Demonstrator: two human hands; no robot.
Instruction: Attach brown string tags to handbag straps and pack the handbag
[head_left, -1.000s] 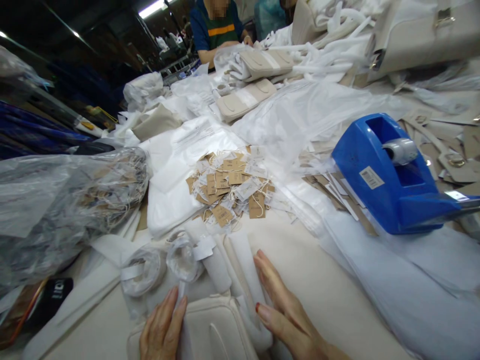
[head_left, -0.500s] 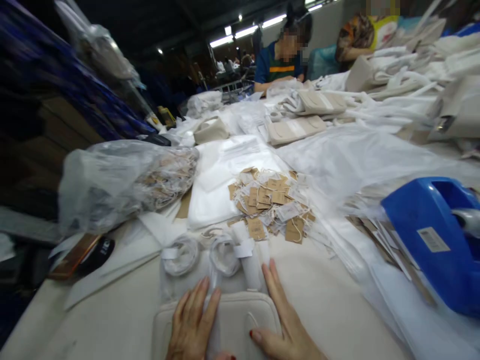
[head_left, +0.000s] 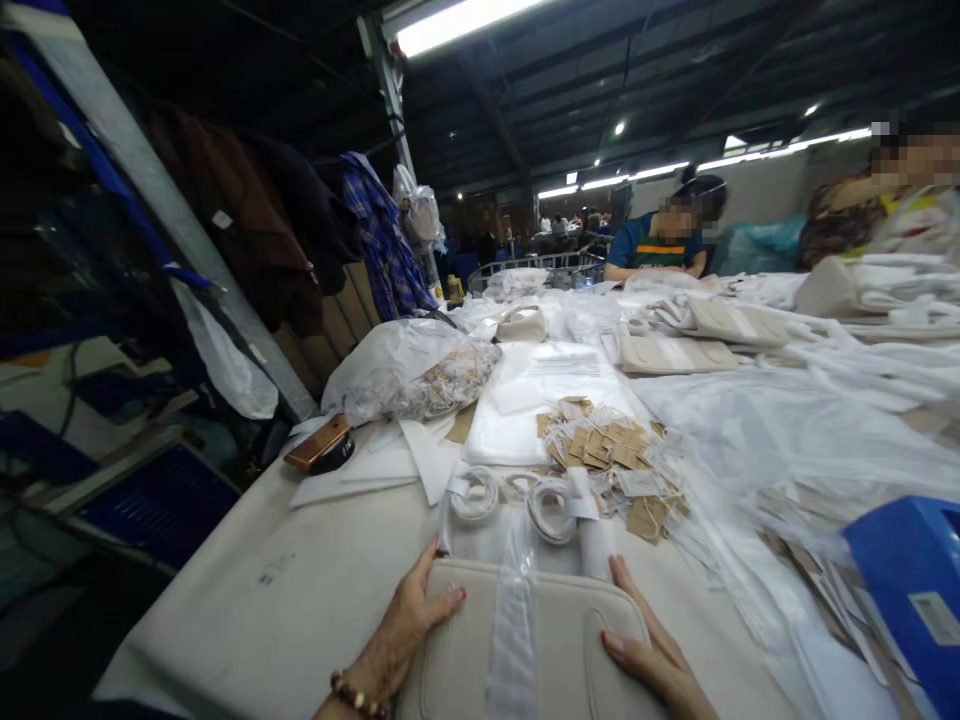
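A beige bag [head_left: 564,625] lies on the table right in front of me, with a translucent white strip [head_left: 511,640] running over its middle. My left hand [head_left: 411,622] grips its left side, thumb on top and fingers at the edge. At the right side my right hand [head_left: 654,648] holds it, thumb across the face and fingers stretched along the edge. Beyond the bag's top edge lie two wrapped strap coils, one on the left [head_left: 474,495] and one on the right [head_left: 551,512], and a white wrapped roll [head_left: 596,545].
Brown hang tags [head_left: 600,445] with strings lie behind the coils, beside white plastic bags [head_left: 499,430]. A blue tape dispenser [head_left: 911,580] stands at right; a phone [head_left: 319,442] lies at left. More beige bags [head_left: 675,355] are piled further back. Two people sit across the table.
My left hand has moved from lying flat on the bag to its left edge. My right hand stays at the right side. The view has tilted up and turned left.
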